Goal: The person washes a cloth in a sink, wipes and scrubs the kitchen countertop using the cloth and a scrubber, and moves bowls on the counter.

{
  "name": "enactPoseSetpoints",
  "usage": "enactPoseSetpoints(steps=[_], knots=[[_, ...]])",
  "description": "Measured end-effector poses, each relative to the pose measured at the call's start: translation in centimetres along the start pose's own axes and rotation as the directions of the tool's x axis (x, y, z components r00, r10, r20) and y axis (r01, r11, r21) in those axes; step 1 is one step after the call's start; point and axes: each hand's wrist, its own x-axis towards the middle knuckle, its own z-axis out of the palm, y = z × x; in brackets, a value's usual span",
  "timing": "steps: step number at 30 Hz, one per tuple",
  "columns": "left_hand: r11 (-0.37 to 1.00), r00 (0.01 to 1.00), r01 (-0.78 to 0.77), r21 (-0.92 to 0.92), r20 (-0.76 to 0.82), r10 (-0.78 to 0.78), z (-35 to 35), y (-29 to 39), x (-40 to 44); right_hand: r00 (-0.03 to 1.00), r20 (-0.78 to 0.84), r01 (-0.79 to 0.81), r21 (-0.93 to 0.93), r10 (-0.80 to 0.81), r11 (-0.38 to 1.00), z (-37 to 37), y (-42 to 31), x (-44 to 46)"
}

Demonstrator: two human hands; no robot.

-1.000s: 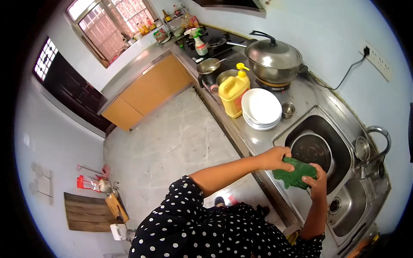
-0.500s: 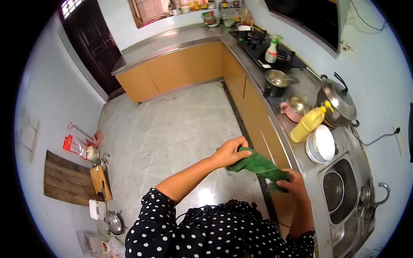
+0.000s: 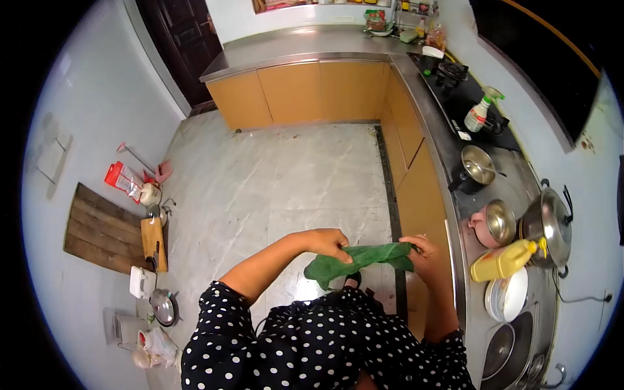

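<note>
A green cloth (image 3: 367, 255) is stretched between my two hands, in front of my body and above the floor. My left hand (image 3: 328, 244) is closed on its left part, and a loose fold hangs below the fingers. At the other end, my right hand (image 3: 424, 252) pinches the cloth by its edge, close to the counter front. The cloth looks thin and crumpled, slightly sagging in the middle. Neither hand touches the counter.
Along the steel counter at right stand a yellow bottle (image 3: 507, 261), white bowls (image 3: 510, 296), a pink pot (image 3: 495, 223), a lidded pot (image 3: 549, 227) and a spray bottle (image 3: 478, 115). A sink (image 3: 474, 364) lies nearest me. A cutting board (image 3: 154, 244) leans at the left wall.
The view has turned to the right. Both hands still hold the cloth, which now runs nearly level between them instead of slanting down to the right.
</note>
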Motion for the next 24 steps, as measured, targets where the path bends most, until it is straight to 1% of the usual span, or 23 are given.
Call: enactPoseSetpoints(steps=[1, 2, 3, 5, 6, 8, 9, 11, 12, 13, 14, 15, 17, 18, 20, 21, 22, 24], knots=[[0.996, 0.997, 0.049, 0.076, 0.049, -0.053, -1.3, -0.6, 1.0, 0.997, 0.042, 0.066, 0.000, -0.066, 0.998, -0.3, 1.4, 2.4], [0.998, 0.997, 0.060, -0.002, -0.044, -0.060, -2.0, -1.3, 1.6, 0.990, 0.025, 0.142, -0.097, -0.140, 0.985, -0.3, 2.9, 4.4], [0.996, 0.996, 0.091, -0.008, -0.011, -0.091, -3.3, -1.9, 2.1, 0.994, 0.017, 0.108, -0.069, -0.107, 0.992, -0.1, 4.4, 6.4], [0.966, 0.964, 0.043, -0.253, -0.245, -0.107, -5.7, -2.8, 4.3, 0.989, 0.016, 0.149, -0.073, -0.148, 0.986, -0.8, 7.3, 10.2], [0.962, 0.966, 0.049, -0.267, -0.231, -0.113, -7.2, -3.3, 5.5, 0.991, 0.020, 0.130, -0.073, -0.129, 0.989, -1.3, 8.1, 12.1], [0.942, 0.929, 0.023, -0.334, -0.340, -0.143, -10.3, -4.2, 6.9, 0.997, -0.071, 0.010, -0.020, -0.011, 1.000, -0.3, 9.1, 16.0], [0.944, 0.899, 0.039, -0.327, -0.402, -0.176, -11.6, -3.9, 7.4, 0.998, -0.062, -0.014, -0.008, 0.014, 1.000, 0.8, 10.0, 18.4], [0.829, 0.863, -0.049, -0.558, -0.441, -0.246, -14.0, -3.2, 7.8, 0.992, -0.123, 0.017, 0.113, -0.003, 0.993, 2.6, 12.3, 21.7], [0.810, 0.862, -0.048, -0.585, -0.434, -0.262, -14.4, -4.3, 8.2, 0.996, -0.081, -0.026, 0.129, 0.036, 0.991, 3.3, 12.7, 22.5], [0.800, 0.828, -0.072, -0.596, -0.482, -0.285, -16.0, -5.6, 8.7, 0.998, -0.047, -0.042, 0.144, 0.049, 0.989, 3.8, 13.0, 24.7], [0.794, 0.790, -0.090, -0.601, -0.529, -0.310, -17.6, -6.5, 9.0, 0.999, -0.051, -0.004, 0.127, 0.011, 0.992, 4.4, 13.1, 26.3], [0.793, 0.785, -0.089, -0.603, -0.533, -0.317, -19.0, -7.4, 9.5, 0.999, -0.042, -0.003, 0.131, 0.009, 0.991, 4.5, 13.4, 28.3], [0.682, 0.783, -0.176, -0.710, -0.520, -0.340, -21.6, -9.3, 10.7, 1.000, -0.026, 0.005, -0.001, -0.005, 1.000, 4.7, 13.8, 31.9], [0.678, 0.787, -0.174, -0.714, -0.515, -0.341, -23.0, -10.4, 11.6, 0.999, -0.028, 0.014, -0.025, -0.015, 1.000, 4.7, 14.2, 33.8], [0.566, 0.813, -0.179, -0.805, -0.445, -0.376, -26.2, -12.6, 13.7, 0.999, -0.030, 0.016, -0.063, -0.018, 0.998, 4.8, 14.7, 37.9], [0.562, 0.815, -0.196, -0.804, -0.453, -0.363, -27.9, -13.4, 14.9, 0.999, -0.025, 0.037, -0.094, -0.040, 0.995, 4.8, 15.0, 40.7], [0.555, 0.821, -0.215, -0.804, -0.456, -0.344, -29.9, -14.2, 15.9, 0.999, -0.049, 0.022, -0.064, -0.025, 0.998, 5.4, 16.4, 43.1], [0.520, 0.826, -0.242, -0.819, -0.455, -0.332, -33.8, -16.0, 17.2, 1.000, -0.023, 0.015, -0.090, -0.017, 0.996, 5.8, 16.6, 48.4]])
